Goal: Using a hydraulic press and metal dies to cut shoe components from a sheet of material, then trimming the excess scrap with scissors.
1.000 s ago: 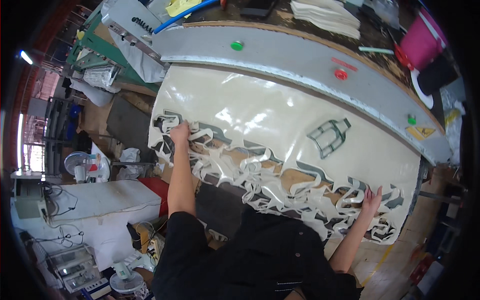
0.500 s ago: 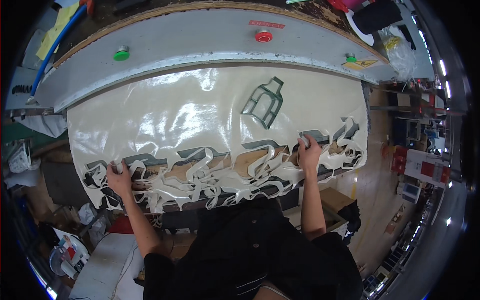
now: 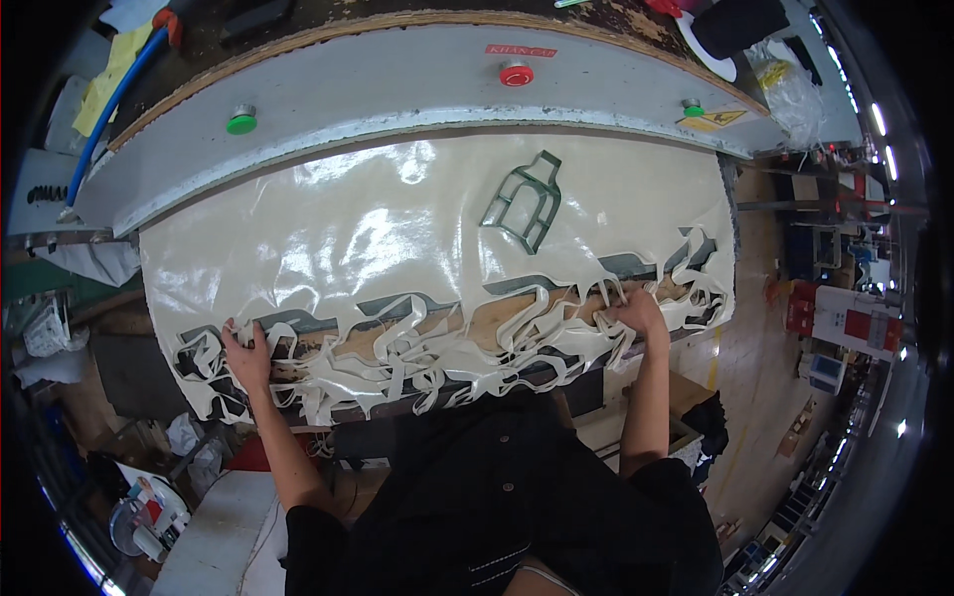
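Note:
A glossy cream sheet [image 3: 328, 214] covers the work surface. Its near edge is cut into a tangle of loose, curled strips [image 3: 467, 368] around cut-out gaps. At the left end, my left hand [image 3: 246, 360] has its thumb and fingers closed around part of that cut edge. My right hand [image 3: 641, 314] grips narrow strips near the right end, its fingertips partly hidden among them. A green cutting die [image 3: 537, 204], an open frame with inner bars, lies on the uncut sheet beyond my hands, nearer the right one.
A grey machine beam [image 3: 388, 94] spans the far side, bearing a red push button [image 3: 516, 74] and green buttons [image 3: 241, 120] near its ends. A blue hose [image 3: 114, 109] runs at far left. Bare wood [image 3: 487, 323] shows through the gaps.
My right hand has moved a little right and nearer to me, and strips there are pulled toward me. The left hand stays at the left end. The die has not moved on the sheet.

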### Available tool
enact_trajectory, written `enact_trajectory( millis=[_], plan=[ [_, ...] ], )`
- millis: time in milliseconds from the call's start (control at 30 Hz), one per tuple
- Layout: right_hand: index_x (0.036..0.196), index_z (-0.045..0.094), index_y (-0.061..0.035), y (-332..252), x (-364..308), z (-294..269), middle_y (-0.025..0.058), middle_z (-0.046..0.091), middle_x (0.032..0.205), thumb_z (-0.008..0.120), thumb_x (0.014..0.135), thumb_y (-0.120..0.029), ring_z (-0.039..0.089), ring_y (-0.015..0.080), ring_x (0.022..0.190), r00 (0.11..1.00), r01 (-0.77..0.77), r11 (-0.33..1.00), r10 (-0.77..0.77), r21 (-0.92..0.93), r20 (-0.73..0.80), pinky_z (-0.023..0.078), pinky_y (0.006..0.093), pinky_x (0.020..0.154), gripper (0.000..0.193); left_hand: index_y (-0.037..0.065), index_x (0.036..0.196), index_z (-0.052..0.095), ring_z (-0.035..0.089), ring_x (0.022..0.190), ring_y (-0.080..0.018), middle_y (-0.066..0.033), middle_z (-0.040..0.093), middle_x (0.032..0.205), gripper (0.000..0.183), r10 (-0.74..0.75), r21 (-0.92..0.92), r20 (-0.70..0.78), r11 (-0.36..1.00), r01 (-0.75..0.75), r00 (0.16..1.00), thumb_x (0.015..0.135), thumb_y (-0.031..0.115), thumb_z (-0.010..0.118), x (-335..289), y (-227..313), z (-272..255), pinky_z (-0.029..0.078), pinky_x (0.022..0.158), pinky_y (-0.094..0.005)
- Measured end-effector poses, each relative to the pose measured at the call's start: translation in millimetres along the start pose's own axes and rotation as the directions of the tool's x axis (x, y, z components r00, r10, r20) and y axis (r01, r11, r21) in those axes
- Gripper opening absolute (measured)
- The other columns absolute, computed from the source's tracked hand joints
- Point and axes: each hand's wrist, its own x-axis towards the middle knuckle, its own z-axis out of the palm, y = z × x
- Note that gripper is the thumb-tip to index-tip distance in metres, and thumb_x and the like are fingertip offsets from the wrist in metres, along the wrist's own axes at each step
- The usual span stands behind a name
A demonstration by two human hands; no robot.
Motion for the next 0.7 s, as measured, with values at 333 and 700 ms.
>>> enact_trajectory(
  millis=[333,700],
  plan=[
    [0.119,0.075,0.0049,81.2,73.2,-13.4,0.0203,0.077,0.111,0.084,0.081,-0.063,0.075,0.0371,0.104,0.758,-0.215,0.721,0.549,0.658,-0.353,0.058,0.0456,0.094,0.078,-0.011,0.120,0.069,0.070,0.109,-0.0448,-0.0316,0.073,0.115,0.080,-0.277,0.072,-0.141,0.955,0.289,0.951,0.085,0.060,0.082,19.2,-23.1,27.3,0.053,0.098,-0.0476],
    [0.112,0.075,0.0103,76.2,136.8,5.5,0.0339,0.070,0.126,0.081,0.077,-0.069,0.067,0.0473,0.124,0.783,-0.393,0.862,0.496,0.320,-0.375,0.054,0.0486,0.106,0.087,-0.009,0.085,0.071,0.068,0.082,-0.0501,-0.0327,0.070,0.085,0.065,0.001,0.308,-0.228,0.949,0.071,0.974,0.100,0.053,0.065,23.7,-58.4,27.5,0.050,0.079,-0.0585]
  ],
)
